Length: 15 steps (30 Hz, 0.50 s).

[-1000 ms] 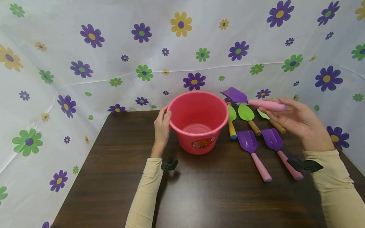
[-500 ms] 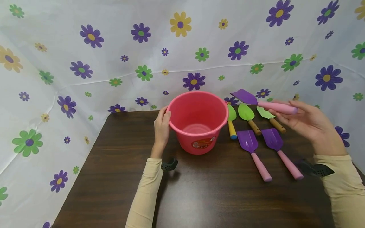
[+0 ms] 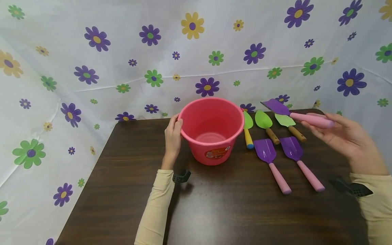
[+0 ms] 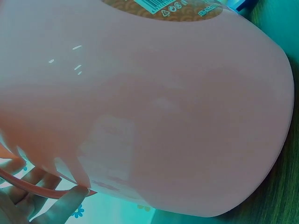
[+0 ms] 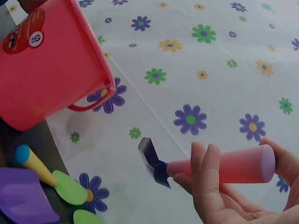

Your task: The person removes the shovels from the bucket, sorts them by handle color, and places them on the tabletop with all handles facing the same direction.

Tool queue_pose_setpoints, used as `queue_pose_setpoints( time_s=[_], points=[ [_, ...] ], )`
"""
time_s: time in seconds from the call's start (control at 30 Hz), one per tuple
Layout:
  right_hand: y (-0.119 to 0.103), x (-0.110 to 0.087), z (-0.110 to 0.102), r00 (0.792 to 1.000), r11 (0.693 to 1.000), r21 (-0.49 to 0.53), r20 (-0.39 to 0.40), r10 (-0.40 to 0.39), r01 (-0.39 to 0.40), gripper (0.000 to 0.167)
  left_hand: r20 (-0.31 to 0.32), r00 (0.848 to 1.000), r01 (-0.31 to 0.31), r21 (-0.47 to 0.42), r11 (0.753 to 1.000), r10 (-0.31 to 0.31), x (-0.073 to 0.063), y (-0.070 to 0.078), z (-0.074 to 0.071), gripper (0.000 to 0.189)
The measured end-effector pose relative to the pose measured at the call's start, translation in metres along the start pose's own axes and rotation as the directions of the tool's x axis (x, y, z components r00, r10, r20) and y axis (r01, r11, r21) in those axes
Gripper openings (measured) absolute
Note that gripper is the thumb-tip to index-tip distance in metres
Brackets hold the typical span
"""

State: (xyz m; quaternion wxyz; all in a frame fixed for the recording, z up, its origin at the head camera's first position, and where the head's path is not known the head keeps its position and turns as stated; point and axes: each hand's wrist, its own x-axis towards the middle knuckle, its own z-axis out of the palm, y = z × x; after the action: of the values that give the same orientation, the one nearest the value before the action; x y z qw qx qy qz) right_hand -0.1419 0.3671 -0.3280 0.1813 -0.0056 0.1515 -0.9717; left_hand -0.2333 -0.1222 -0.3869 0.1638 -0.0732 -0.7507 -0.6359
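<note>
A pink bucket (image 3: 211, 136) stands upright near the back of the table. My left hand (image 3: 173, 137) grips its left rim; in the left wrist view, the fingers (image 4: 70, 203) are at the bucket's curved carry handle (image 4: 35, 187). In my right hand (image 3: 343, 136) is a garden shovel (image 3: 310, 119) with a purple blade and pink handle, held up over the table's right side. Seen from the right wrist, fingers and thumb pinch its handle (image 5: 229, 165), and the blade (image 5: 154, 163) points away from the hand.
Right of the bucket lie two similar purple shovels (image 3: 265, 150) (image 3: 292, 148). Behind them are three green-bladed trowels: one yellow-handled (image 3: 248, 139), two wooden-handled (image 3: 272, 136) (image 3: 297, 133). A flower-print cloth (image 3: 128, 51) hangs behind the dark wooden table (image 3: 214, 211).
My right hand has moved right and slightly down with the shovel, away from the bucket. The left hand keeps its grip on the bucket, which stays in place.
</note>
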Motion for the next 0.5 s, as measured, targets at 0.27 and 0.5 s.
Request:
queue_pose_setpoints(
  time_s=[0.27, 0.5],
  points=[
    [-0.009, -0.014, -0.014, 0.997, 1.000, 0.009, 0.078, 0.011, -0.012, 0.038, 0.005, 1.000, 0.000, -0.004, 1.000, 0.000, 0.000, -0.001, 0.000, 0.048],
    [-0.012, -0.027, -0.023, 0.997, 0.998, 0.001, -0.041, -0.062, 0.062, 0.029, 0.008, 1.000, 0.009, -0.005, 1.000, -0.009, 0.000, -0.001, 0.001, 0.048]
  ],
)
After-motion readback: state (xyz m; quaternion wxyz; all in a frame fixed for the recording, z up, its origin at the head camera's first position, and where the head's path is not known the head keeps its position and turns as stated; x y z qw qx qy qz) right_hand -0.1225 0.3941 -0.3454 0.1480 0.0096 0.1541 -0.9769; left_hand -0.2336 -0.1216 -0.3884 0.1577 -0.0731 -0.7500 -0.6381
